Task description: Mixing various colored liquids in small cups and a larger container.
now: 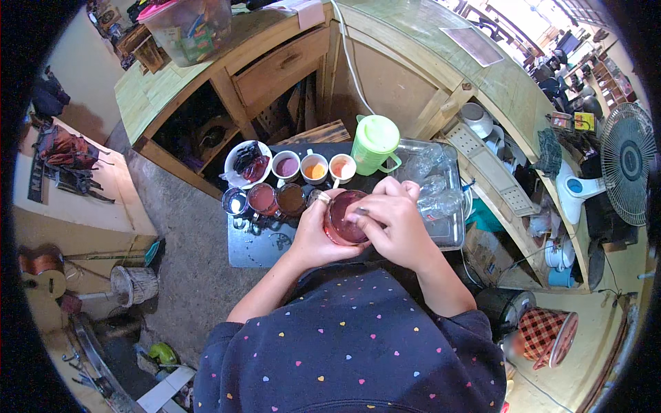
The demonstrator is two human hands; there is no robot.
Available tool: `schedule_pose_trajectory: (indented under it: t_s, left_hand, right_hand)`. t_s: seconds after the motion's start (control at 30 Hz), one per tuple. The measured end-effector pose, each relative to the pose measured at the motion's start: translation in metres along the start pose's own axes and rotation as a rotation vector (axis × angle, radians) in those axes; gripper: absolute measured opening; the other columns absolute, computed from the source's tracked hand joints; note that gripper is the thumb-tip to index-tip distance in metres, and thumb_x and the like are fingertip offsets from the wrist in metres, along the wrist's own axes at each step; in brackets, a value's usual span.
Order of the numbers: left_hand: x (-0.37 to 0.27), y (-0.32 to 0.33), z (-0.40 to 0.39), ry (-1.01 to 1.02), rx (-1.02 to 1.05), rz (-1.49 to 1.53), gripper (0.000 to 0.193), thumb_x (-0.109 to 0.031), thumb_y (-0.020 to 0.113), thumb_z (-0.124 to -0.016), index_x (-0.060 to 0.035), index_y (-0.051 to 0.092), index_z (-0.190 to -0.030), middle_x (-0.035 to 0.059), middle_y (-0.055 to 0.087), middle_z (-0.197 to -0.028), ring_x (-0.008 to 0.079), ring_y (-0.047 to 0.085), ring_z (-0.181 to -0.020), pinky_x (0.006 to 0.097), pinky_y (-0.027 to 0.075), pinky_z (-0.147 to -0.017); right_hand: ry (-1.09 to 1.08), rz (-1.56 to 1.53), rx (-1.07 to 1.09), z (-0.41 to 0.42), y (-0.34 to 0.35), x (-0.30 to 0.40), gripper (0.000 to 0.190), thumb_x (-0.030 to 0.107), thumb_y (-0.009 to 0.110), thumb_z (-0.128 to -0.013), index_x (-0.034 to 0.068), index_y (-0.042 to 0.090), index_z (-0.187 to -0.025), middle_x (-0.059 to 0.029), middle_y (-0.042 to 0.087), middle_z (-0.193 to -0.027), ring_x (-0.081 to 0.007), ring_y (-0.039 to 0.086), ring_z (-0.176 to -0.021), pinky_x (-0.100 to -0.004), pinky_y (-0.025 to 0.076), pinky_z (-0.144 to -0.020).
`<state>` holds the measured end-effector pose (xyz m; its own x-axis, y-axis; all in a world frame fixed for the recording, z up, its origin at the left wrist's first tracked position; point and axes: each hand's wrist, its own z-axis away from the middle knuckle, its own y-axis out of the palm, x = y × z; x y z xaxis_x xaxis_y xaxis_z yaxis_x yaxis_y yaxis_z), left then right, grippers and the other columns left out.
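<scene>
My left hand (315,232) is wrapped around a clear glass cup of dark red liquid (345,219), held above the near edge of a small dark table (255,250). Over the cup's mouth is my right hand (395,222), its fingers pinched on a small thing too hidden to name. Beyond them stand several white mugs with coloured contents, among them one with orange (314,169) and one with purple (287,166). Nearer stand glass mugs, one with reddish liquid (263,199) and one with brown (292,200). A white bowl (230,175) holds a dark plastic bag.
A light green lidded pitcher (376,144) stands behind my hands. At the right, a clear tray (457,235) holds several glass bottles or jars. Wooden counters (408,46) curve around the table's far side. A white electric fan (578,191) stands far right.
</scene>
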<state>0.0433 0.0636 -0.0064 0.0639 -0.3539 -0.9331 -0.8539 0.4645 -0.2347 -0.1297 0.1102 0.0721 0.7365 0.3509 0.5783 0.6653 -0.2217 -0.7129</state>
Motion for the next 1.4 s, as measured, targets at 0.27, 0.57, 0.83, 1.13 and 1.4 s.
schedule_pose_trajectory:
  t_s: [0.27,0.57,0.83,1.13,1.4]
  left_hand:
    - [-0.002,0.002,0.002,-0.027,0.000,0.015,0.088,-0.029,0.093,-0.054,-0.0006,0.051,-0.125,0.0142,0.063,-0.116,0.0237,0.063,-0.107,0.0362,0.049,-0.096]
    - [0.007,0.000,0.003,-0.022,-0.001,-0.026,0.090,-0.031,0.093,-0.055,0.0009,0.049,-0.126,0.0155,0.062,-0.116,0.0246,0.064,-0.106,0.0369,0.050,-0.096]
    - [0.004,-0.001,0.003,-0.010,-0.008,-0.028,0.090,-0.032,0.093,-0.055,0.0008,0.049,-0.126,0.0154,0.062,-0.117,0.0248,0.063,-0.108,0.0369,0.049,-0.096]
    - [-0.003,-0.006,0.001,-0.002,0.019,-0.103,0.088,-0.027,0.094,-0.055,-0.0013,0.049,-0.125,0.0115,0.060,-0.119,0.0217,0.060,-0.111,0.0359,0.048,-0.098]
    - [-0.001,-0.007,0.002,-0.014,0.024,-0.094,0.088,-0.028,0.094,-0.055,-0.0017,0.049,-0.125,0.0118,0.058,-0.120,0.0222,0.059,-0.111,0.0365,0.047,-0.099]
  right_hand:
    - [-0.048,-0.030,0.007,-0.002,0.000,-0.001,0.009,0.019,0.070,-0.080,0.013,0.075,-0.084,0.0020,0.073,-0.085,-0.0172,0.055,-0.083,-0.0398,0.029,-0.083]
    - [-0.008,-0.053,0.085,0.002,-0.005,-0.004,0.011,0.021,0.071,-0.080,0.013,0.076,-0.085,0.0028,0.072,-0.084,-0.0173,0.053,-0.083,-0.0399,0.029,-0.086]
    - [-0.053,-0.043,0.196,-0.008,-0.032,-0.004,0.011,0.022,0.074,-0.076,0.013,0.076,-0.083,-0.0004,0.065,-0.072,-0.0202,0.053,-0.083,-0.0399,0.033,-0.085]
    - [-0.231,0.296,0.313,-0.028,-0.050,0.009,0.011,0.022,0.070,-0.079,0.011,0.068,-0.078,-0.0030,0.065,-0.076,-0.0221,0.059,-0.082,-0.0391,0.042,-0.076]
    - [-0.254,0.353,0.379,-0.032,-0.044,0.005,0.012,0.020,0.067,-0.082,0.010,0.066,-0.076,-0.0069,0.065,-0.074,-0.0251,0.063,-0.078,-0.0389,0.044,-0.074]
